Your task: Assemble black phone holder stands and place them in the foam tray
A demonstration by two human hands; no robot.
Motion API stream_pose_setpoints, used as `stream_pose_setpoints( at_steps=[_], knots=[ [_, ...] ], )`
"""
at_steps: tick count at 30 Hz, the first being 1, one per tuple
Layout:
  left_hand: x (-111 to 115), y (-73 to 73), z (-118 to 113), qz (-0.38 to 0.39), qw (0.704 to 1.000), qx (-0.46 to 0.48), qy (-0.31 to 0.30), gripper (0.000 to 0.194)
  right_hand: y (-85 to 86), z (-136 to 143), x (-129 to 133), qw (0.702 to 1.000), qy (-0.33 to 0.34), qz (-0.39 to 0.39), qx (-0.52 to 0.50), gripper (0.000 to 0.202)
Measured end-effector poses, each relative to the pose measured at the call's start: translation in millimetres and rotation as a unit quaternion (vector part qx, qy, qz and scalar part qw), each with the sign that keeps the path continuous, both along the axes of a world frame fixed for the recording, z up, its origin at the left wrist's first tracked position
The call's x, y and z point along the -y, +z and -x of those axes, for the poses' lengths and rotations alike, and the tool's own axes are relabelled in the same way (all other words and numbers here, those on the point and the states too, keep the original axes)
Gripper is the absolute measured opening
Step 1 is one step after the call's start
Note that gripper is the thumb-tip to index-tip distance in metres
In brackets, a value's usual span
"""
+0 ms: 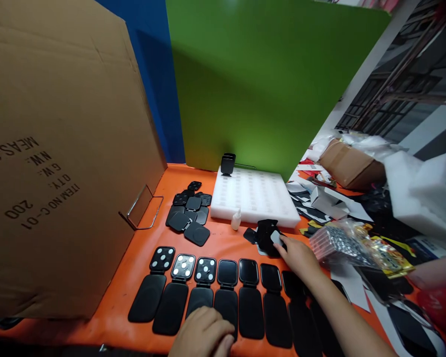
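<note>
My right hand (292, 252) reaches to a pile of black pieces (268, 237), its fingertips pinched at a small whitish square (276, 237) on top. Near the front edge, my left hand (204, 332) rests with curled fingers over the lower parts of the black hinged panels (250, 307); whatever it may hold is hidden. These panels lie unfolded in a row on the orange table (122, 297). The three leftmost upper squares bear white dots (183, 266); the ones beside them are plain black. A small translucent bottle (236, 220) stands behind the row.
A white foam block (250, 196) lies at the back with a black folded piece (228, 163) upright on it. Black parts (189, 215) are heaped left, near a wire stand (144, 213). A large carton (59, 148) borders the left. Another person's arm (436, 272) shows at right.
</note>
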State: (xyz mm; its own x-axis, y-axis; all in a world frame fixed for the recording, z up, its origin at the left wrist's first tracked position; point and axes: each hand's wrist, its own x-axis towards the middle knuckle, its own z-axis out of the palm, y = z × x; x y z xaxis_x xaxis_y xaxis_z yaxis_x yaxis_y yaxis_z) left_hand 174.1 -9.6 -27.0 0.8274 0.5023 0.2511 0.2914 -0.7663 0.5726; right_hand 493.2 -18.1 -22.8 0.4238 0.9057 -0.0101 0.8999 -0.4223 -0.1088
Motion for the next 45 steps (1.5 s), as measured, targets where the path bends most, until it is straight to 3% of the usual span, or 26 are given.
stream_pose_setpoints(
  at_steps=[4, 7, 10, 14, 17, 21, 28, 45],
  knots=[
    [-2.6, 8.8, -3.1, 0.018, 1.0, 0.003, 0.024, 0.018, 0.0, -5.9, 8.5, 0.999, -0.041, -0.023, 0.007, 0.036],
    [-1.0, 10.3, -3.1, 0.043, 0.998, -0.022, 0.028, 0.018, 0.3, -9.4, 16.8, 0.984, -0.109, -0.141, -0.007, 0.032],
    [-0.4, 7.9, -3.7, 0.045, 0.997, -0.038, 0.042, 0.017, 6.9, 8.6, 19.5, 0.958, -0.112, -0.227, -0.132, 0.029],
    [-1.6, 0.9, -4.6, 0.055, 0.996, -0.038, 0.065, 0.019, 20.7, 70.2, 7.6, 0.935, 0.036, -0.159, -0.316, 0.029],
    [-3.0, -6.1, -4.9, 0.062, 0.994, -0.041, 0.084, 0.018, 21.8, 114.7, -12.6, 0.919, 0.135, -0.1, -0.358, 0.027],
    [-3.8, -12.6, -6.1, 0.058, 0.991, -0.05, 0.113, 0.014, 9.8, 144.4, -40.9, 0.914, 0.186, -0.05, -0.357, 0.023],
    [-3.7, -16.2, -7.0, 0.055, 0.989, -0.054, 0.126, 0.012, -3.9, 153.3, -66.0, 0.926, 0.234, -0.004, -0.298, 0.026],
    [-4.4, -17.5, -7.9, 0.069, 0.987, -0.068, 0.127, 0.012, -3.7, 154.8, -67.9, 0.938, 0.248, -0.003, -0.243, 0.027]
  ],
)
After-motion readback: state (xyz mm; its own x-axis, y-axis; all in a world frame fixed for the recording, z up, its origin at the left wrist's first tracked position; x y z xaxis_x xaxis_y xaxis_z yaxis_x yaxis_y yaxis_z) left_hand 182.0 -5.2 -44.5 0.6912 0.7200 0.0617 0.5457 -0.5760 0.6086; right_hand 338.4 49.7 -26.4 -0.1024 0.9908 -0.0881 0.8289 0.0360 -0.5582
